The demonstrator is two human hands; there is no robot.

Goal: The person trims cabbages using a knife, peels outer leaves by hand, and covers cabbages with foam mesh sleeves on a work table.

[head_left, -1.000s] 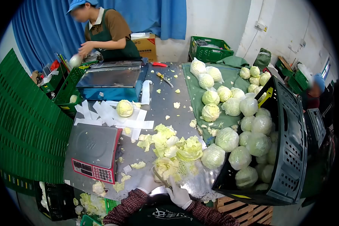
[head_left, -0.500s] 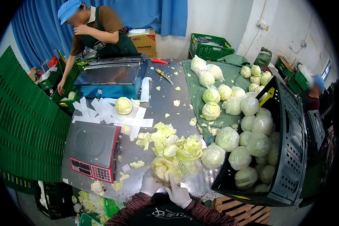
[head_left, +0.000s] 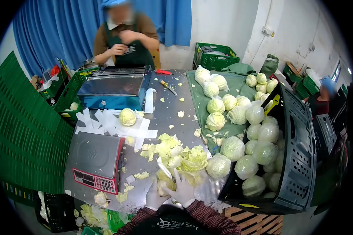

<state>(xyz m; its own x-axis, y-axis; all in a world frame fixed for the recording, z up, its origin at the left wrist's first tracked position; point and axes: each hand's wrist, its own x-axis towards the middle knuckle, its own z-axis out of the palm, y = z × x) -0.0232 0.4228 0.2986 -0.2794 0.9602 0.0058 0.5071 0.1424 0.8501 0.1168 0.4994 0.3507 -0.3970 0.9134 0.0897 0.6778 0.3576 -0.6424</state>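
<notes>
At the near edge of the metal table, my left hand [head_left: 155,196] and my right hand [head_left: 183,190], both in white gloves, close round a cabbage [head_left: 165,185] from its two sides. A white curved strip or blade [head_left: 163,167] rises above the cabbage between the hands; what it is I cannot tell for sure. Loose cabbage leaves [head_left: 194,158] lie in a pile just beyond my hands. A wrapped cabbage [head_left: 218,166] is to the right of the pile.
A red-edged scale [head_left: 98,156] and a blue wrapping machine [head_left: 111,89] stand left. One cabbage [head_left: 127,117] sits on white strips. More cabbages lie on green cloth [head_left: 200,105], others fill a black crate [head_left: 298,156]. A co-worker [head_left: 125,37] stands behind; another person [head_left: 321,98] is far right.
My hands have taken hold of a cabbage, with the white strip or blade now raised above it. The co-worker has straightened up and moved right, with both hands before the chest.
</notes>
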